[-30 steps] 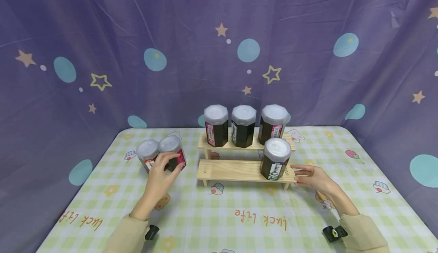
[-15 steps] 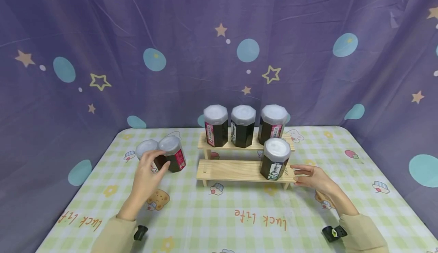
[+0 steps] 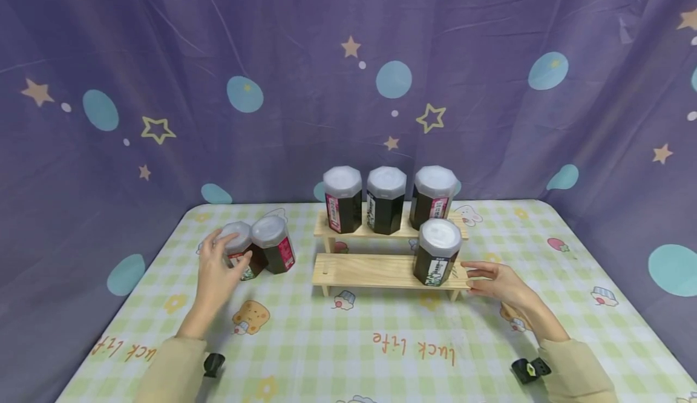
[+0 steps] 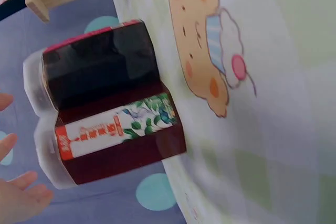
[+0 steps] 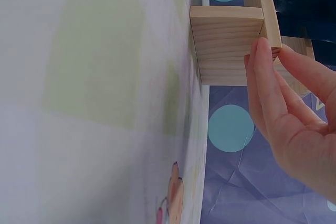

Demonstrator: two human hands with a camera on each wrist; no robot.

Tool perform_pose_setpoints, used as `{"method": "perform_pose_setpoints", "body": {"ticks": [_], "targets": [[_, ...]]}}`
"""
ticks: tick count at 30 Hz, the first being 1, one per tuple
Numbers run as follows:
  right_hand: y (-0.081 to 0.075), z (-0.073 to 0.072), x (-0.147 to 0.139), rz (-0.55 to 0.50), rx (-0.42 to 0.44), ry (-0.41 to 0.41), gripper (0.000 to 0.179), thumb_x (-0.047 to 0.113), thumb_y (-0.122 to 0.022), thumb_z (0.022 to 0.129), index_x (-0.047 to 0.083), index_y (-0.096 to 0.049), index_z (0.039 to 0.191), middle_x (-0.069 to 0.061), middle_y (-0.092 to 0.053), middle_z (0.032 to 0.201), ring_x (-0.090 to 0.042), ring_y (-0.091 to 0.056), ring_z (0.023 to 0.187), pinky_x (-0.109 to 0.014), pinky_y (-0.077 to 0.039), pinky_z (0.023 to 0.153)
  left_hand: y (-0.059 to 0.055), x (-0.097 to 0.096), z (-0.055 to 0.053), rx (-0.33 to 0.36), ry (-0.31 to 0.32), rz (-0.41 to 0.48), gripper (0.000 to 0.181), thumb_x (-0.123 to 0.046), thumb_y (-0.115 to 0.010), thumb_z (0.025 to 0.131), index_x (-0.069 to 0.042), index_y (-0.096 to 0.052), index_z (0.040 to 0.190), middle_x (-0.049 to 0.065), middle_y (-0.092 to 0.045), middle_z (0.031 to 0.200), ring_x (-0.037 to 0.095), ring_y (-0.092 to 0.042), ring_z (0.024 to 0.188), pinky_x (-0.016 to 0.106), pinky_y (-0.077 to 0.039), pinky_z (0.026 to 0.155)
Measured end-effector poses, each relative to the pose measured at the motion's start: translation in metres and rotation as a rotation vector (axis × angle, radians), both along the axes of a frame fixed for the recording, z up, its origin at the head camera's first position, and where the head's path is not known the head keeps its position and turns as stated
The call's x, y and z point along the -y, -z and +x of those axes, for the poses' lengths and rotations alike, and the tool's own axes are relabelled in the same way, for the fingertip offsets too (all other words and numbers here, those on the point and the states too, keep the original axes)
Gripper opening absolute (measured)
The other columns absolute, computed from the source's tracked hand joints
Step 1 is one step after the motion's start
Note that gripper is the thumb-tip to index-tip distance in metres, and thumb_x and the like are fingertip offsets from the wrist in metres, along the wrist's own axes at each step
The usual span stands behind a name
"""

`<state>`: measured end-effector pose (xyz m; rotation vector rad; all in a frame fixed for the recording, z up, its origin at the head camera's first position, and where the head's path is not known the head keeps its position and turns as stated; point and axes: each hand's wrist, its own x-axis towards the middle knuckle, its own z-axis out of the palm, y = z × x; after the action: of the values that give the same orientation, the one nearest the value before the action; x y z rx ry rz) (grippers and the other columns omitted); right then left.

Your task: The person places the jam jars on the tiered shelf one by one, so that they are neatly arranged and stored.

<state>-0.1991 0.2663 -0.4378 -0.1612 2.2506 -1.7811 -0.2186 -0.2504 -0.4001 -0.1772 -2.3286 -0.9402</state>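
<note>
Two dark octagonal jars with frosted lids stand side by side on the cloth at the left. My left hand [image 3: 213, 273] is at the left jar [image 3: 247, 268], whose white label with red print and green leaves shows in the left wrist view. Its fingers are spread, and there they appear apart from the lid. The pink-labelled jar [image 3: 279, 252] is just to the right. At the right end of the two-tier wooden shelf [image 3: 354, 270], my right hand [image 3: 503, 285] pinches the lower board between thumb and fingers, as the right wrist view shows.
Three similar jars line the upper tier, among them a middle jar [image 3: 386, 203]. A white-labelled jar [image 3: 437, 255] stands at the right of the lower tier. A checked tablecloth [image 3: 327, 342] covers the table, and a purple curtain [image 3: 305, 40] hangs behind.
My left hand has let go of the pink-labelled jar and moved left to the other jar. The right hand has stayed on the shelf's end.
</note>
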Motion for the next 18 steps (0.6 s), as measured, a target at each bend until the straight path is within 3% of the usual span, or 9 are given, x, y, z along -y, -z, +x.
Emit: {"method": "perform_pose_setpoints", "body": {"ticks": [8, 18], "targets": [[0.001, 0.0, 0.0, 0.012, 0.0, 0.011, 0.05, 0.002, -0.057, 0.083, -0.012, -0.037, 0.127, -0.035, -0.04, 0.122, -0.017, -0.058, 0.093, -0.036, -0.049, 0.078, 0.004, 0.011, -0.007, 0.091, -0.007, -0.032, 0.054, -0.009, -0.071, 0.072, 0.002, -0.048, 0.119, 0.031, -0.022, 0.133, 0.05, -0.024, 0.118, 0.062, -0.026, 0.09], [0.0, 0.0, 0.002, 0.021, 0.005, 0.036, 0.049, 0.002, -0.057, 0.083, -0.011, -0.039, 0.127, -0.035, -0.04, 0.123, -0.026, -0.054, 0.102, -0.035, -0.049, 0.078, 0.011, 0.019, -0.016, 0.18, 0.014, 0.004, 0.058, -0.012, -0.071, 0.074, -0.001, -0.044, 0.124, 0.033, -0.017, 0.132, 0.052, -0.027, 0.116, 0.063, -0.027, 0.089]]}}
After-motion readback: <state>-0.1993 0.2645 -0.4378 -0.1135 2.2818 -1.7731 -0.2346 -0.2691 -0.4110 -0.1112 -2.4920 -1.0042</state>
